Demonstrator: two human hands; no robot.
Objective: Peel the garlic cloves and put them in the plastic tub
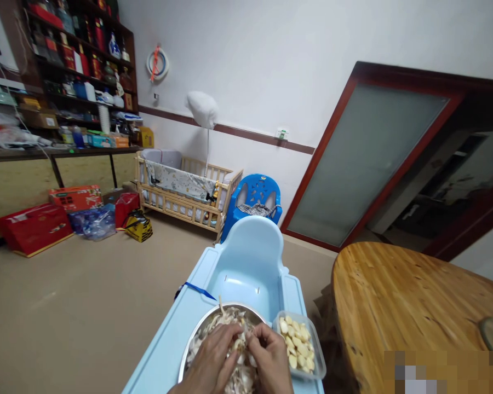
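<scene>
Over a round metal bowl (183, 365) full of garlic bulbs and papery skins, my two hands come together on a piece of garlic (239, 346). My left hand (213, 355) is closed around its left side, fingers bent. From the right, my right hand (271, 355) pinches it between thumb and fingers. The fingers partly hide the garlic, so its exact shape is unclear. Beside my right hand, a clear plastic container (319, 361) holds several peeled garlic cloves (298, 342). Bowl and container both rest on the light blue child's chair (252, 246).
A wooden table (394, 295) stands close on the right. Ahead are a blue plastic chair (257, 189) and a wooden crib (181, 210) by the wall. Red bags (35, 227) lie on the floor at left, below a shelf (86, 101) of bottles. A framed glass door (365, 158) is at right.
</scene>
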